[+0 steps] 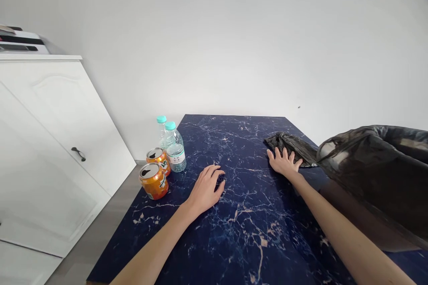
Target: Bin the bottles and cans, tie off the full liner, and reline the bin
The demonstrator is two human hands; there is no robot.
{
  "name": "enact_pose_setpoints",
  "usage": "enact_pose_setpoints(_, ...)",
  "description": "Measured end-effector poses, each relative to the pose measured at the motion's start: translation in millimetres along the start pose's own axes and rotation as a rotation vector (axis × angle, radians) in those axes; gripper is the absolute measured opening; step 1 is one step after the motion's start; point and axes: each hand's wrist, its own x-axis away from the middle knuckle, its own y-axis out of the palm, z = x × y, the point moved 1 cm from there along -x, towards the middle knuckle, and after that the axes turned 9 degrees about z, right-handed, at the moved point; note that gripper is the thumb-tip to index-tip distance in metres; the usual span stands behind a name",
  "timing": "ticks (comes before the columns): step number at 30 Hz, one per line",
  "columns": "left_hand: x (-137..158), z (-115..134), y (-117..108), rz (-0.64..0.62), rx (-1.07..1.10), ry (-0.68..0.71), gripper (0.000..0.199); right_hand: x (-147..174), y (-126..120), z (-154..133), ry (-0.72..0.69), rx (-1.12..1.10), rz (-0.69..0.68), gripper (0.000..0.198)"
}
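The left hand lies palm-down on the dark blue marble-patterned table, its fingers loosely curled and released, grasping nothing. At about ten o'clock from it stand two opened orange cans, one behind the other and close together, and just beyond them, at about eleven o'clock, two clear water bottles with teal caps, standing upright and touching or nearly touching each other. The right hand rests flat on the tabletop at about two o'clock from the left hand and well apart from it, fingers spread and released, the fingertips touching the near edge of a crumpled black plastic bag that lies on the far right part of the table at about twelve o'clock from that hand. At three o'clock from the right hand, just beside the table's right edge, stands a bin lined with a black bag, its mouth open. A white cabinet stands off the table's left side against the white wall.
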Motion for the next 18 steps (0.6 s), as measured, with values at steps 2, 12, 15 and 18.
enact_pose_setpoints(2,0,0,0,-0.004,-0.003,-0.001,0.028,-5,-4,8,0.046,0.006,0.002,0.082)
enact_pose_setpoints(12,-2,2,-1,-0.03,-0.023,0.012,0.028,40,-25,12,-0.074,0.053,0.134,0.071)
enact_pose_setpoints(15,-2,2,1,-0.03,-0.024,0.019,0.028,80,-28,17,-0.236,0.054,0.108,0.072)
enact_pose_setpoints(18,-2,1,1,-0.029,-0.025,0.028,0.028,124,-36,33,-0.368,0.041,0.056,0.074)
